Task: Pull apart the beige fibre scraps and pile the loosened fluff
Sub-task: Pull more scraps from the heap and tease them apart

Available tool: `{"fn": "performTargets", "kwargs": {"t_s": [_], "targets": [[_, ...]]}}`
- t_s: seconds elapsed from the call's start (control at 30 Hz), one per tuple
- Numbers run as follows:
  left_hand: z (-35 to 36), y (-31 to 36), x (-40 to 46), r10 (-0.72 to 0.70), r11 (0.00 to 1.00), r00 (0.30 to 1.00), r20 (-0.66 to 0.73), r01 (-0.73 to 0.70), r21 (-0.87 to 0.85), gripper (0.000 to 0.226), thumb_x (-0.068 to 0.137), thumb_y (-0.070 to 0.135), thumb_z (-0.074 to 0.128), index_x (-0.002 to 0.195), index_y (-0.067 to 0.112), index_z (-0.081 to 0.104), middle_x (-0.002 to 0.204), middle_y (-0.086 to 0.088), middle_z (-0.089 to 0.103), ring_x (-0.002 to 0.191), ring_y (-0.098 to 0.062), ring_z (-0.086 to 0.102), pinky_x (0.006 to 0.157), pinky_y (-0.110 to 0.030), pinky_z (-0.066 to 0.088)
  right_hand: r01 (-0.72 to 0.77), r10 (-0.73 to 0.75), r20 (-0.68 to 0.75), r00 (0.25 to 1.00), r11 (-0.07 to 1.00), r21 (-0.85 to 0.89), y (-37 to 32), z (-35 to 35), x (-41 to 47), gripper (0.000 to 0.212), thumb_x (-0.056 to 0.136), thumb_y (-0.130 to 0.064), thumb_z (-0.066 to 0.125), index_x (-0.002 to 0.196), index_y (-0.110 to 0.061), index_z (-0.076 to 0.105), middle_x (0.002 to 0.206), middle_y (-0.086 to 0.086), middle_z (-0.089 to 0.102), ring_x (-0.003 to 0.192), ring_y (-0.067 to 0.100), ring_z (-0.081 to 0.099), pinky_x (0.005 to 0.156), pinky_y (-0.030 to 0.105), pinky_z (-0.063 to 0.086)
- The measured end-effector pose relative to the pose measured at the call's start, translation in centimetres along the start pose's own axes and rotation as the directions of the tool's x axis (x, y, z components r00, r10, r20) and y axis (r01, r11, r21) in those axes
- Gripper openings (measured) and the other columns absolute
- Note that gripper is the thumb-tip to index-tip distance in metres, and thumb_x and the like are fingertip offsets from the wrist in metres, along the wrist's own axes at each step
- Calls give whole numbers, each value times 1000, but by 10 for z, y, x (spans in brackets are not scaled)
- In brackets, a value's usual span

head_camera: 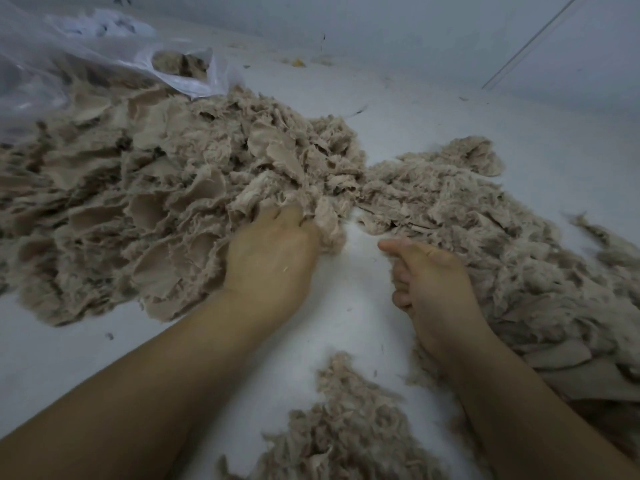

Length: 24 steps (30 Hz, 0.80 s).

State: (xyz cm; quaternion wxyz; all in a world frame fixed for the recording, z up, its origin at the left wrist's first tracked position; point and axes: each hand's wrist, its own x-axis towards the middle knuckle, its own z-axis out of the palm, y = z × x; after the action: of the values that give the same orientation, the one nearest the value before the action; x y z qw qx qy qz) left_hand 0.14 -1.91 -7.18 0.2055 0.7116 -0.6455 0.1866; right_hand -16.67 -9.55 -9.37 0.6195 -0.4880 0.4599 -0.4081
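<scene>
Beige and ragged, the big heap of fibre scraps (145,188) fills the left and middle of the white floor (433,109), its longer spread running from the left frame edge toward the centre, where it all but touches the flatter pile of loosened fluff (485,244) on the right. That pile stretches from a rounded lobe at its far end down along the right forearm to the lower right corner, with a few whole scraps lying flat near the elbow. A third, smaller tuft patch (343,431) sits near the bottom edge between the two forearms. Bare floor shows as a narrow wedge between the two hands, a wider strip under the left forearm, and a broad open stretch beyond the piles up to the pale wall (415,26). The left hand (273,258) lies palm down at the heap's near edge, fingers dug in and curled round a clump of scraps. The right hand (433,275) hangs just beside the fluff pile with thumb forward and fingers loosely curled; it seems to hold nothing, though blur makes this uncertain. A crumpled clear plastic bag (86,60), with more scraps inside, rests against the heap's far left side.
</scene>
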Motion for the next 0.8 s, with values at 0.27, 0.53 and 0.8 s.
{"fn": "performTargets", "kwargs": {"t_s": [0.27,0.53,0.8], "targets": [[-12,33,16,203,977,965,163,-210,25,14,62,2,68,73,9,62,75,-11,60,78,-32,58,53,-29,32,35,-35,0,999,999,10,0,1,-3,27,105,-13,42,101,-12,69,48,-7,37,43,5,30,37,19,27],[40,58,68,126,987,934,336,-85,-135,14,91,7,51,104,10,56,108,-14,56,90,-32,61,61,-33,34,36,-32,-43,999,994,99,-3,2,-6,28,105,-11,43,89,-16,66,49,-6,38,43,5,29,37,19,23],[45,66,41,291,904,927,237,-185,-385,26,89,13,55,112,7,65,107,-8,61,91,-25,61,70,-34,50,-55,57,-34,998,998,40,-8,1,-3,24,106,-25,42,107,-26,66,46,-4,40,40,7,33,37,22,29]]}}
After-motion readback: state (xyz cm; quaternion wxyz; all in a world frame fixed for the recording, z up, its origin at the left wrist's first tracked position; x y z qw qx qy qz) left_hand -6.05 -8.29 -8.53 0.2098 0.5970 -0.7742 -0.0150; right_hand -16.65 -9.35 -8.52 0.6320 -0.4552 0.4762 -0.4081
